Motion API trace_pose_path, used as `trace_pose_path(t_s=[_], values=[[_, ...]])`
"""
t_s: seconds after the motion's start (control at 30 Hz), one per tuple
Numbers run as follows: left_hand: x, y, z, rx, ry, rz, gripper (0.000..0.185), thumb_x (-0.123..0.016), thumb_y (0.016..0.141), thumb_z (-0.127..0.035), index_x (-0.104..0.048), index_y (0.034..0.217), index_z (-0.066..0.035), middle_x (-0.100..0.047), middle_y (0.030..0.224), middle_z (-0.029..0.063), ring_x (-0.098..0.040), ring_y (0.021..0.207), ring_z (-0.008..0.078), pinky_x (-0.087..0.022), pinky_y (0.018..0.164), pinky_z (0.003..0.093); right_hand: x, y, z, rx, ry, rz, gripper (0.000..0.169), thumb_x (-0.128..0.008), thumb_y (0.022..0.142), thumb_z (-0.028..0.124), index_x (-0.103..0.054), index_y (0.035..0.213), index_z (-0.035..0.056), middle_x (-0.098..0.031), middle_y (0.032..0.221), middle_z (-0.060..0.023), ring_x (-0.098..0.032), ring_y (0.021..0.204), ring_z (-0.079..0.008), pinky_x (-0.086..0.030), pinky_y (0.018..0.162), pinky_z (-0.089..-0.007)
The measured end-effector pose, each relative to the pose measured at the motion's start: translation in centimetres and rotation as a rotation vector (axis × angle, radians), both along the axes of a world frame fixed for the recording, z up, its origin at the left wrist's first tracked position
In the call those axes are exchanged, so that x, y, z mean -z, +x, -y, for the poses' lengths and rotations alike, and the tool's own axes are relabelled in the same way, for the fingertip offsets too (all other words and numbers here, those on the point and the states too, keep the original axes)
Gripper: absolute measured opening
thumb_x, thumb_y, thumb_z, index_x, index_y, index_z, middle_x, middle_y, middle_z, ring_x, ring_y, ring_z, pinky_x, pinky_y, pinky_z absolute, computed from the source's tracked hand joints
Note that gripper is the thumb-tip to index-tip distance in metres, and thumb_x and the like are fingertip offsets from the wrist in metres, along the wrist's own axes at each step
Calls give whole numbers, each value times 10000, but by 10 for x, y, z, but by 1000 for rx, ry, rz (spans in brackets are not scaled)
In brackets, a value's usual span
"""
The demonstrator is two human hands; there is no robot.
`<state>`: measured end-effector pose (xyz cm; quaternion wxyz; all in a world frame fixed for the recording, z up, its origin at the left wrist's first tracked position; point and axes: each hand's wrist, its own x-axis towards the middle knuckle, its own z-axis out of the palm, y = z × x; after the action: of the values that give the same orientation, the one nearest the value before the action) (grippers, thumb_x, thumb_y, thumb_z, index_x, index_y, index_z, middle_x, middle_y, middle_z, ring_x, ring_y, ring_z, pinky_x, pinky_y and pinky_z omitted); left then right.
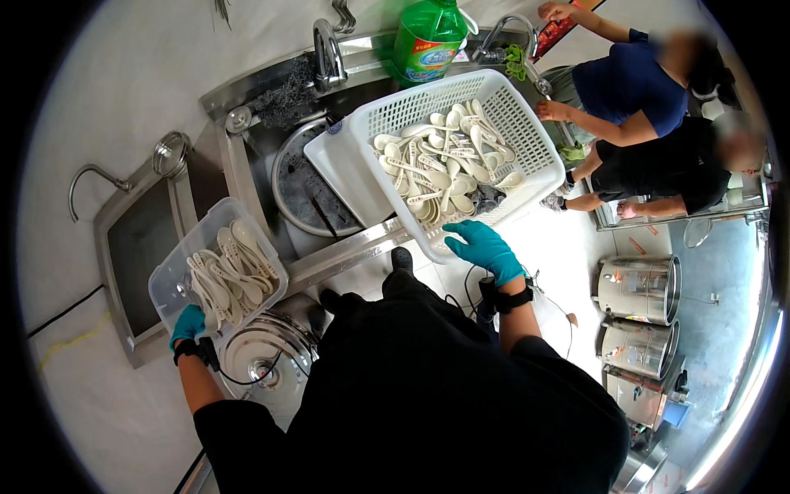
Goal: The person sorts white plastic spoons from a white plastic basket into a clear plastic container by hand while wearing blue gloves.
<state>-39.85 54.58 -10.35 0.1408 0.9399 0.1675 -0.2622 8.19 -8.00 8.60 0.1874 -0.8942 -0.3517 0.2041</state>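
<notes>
My left hand (188,324), in a teal rubber glove, is at the near-left corner of a clear plastic bin (166,272). Its fingers reach beside the white soup spoons (231,278) piled there; whether they grip a spoon or the wall is hidden. My right hand (484,247), gloved the same way, has its fingers apart and nothing visible in them. It hovers at the near edge of a white perforated plastic basket (524,123). Many white spoons (441,160) with printed handles lie jumbled in that basket, along with a dark grey wad (487,200).
The basket rests over a steel sink (259,148) holding a round basin (296,204) of dark water and a white tray (352,176). Behind stand a faucet (328,55) and a green detergent jug (429,43). Two people (629,86) are at the right. A lidded steel pot (247,364) stands below the bin.
</notes>
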Motion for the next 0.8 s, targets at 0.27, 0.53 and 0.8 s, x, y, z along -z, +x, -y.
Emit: trace_pose_path(t_s=[0.27, 0.53, 0.8], values=[[-41, -16, 11, -512, -12, -130, 209, -577, 779, -135, -614, 945, -14, -624, 791, 194, -600, 646, 296, -456, 578, 399, 12, 7, -2, -48, 72, -8, 350, -578, 859, 333, -630, 1115, 100, -630, 1005, -152, -576, 971, -327, -450, 864, -400], [-202, 157, 159, -419, -14, 625, 153, -527, 860, -63, -599, 993, -37, -607, 952, 188, -592, 884, 360, -464, 759, 398, -36, 51, 50, 194, 215, 57, 296, -638, 839, 235, -642, 1086, 71, -646, 993, -153, -617, 926, -306, -478, 823, -361], [-210, 278, 290, -235, -254, 758, 156, -533, 865, -84, -587, 1007, -50, -597, 959, 162, -587, 880, 348, -474, 755, 383, -105, 137, 64, 48, 101, 214, 338, -652, 852, 245, -618, 1148, 85, -640, 1032, -124, -615, 967, -236, -468, 854, -319]])
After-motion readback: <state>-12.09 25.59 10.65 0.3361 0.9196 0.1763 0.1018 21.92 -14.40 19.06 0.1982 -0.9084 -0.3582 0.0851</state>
